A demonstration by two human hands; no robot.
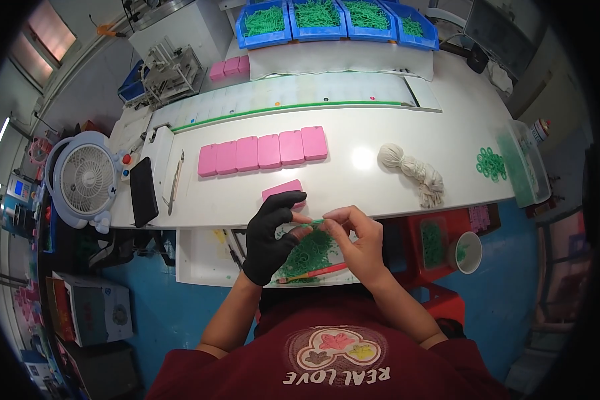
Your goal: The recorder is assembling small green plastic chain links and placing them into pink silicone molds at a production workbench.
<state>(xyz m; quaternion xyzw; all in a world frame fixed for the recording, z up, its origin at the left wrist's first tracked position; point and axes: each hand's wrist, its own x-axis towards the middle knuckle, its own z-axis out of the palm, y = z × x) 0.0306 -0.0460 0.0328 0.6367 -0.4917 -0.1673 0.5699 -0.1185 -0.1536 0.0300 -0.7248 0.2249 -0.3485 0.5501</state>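
Observation:
My left hand (268,240), in a black glove with bare fingertips, pinches a small green plastic piece (318,221) from the left. Thumb and forefinger of my bare right hand (360,241) grip the same piece from the right. Fingers partly cover it, so its full shape cannot be made out. Just beyond my left hand, a pink rectangular block (281,191) lies on the white table, partly hidden by the glove. Below both hands, an open white drawer (197,260) holds a heap of green ring-like pieces (307,259) and a red-handled tool (321,271).
Several pink blocks (259,152) stand in a row. Farther right lie a knotted cream cloth (410,172) and green rings (491,164). Blue bins (265,39) of green parts line the back. A fan (87,175), black phone (143,191) and tweezers (175,181) sit left; a white bucket (467,253), right.

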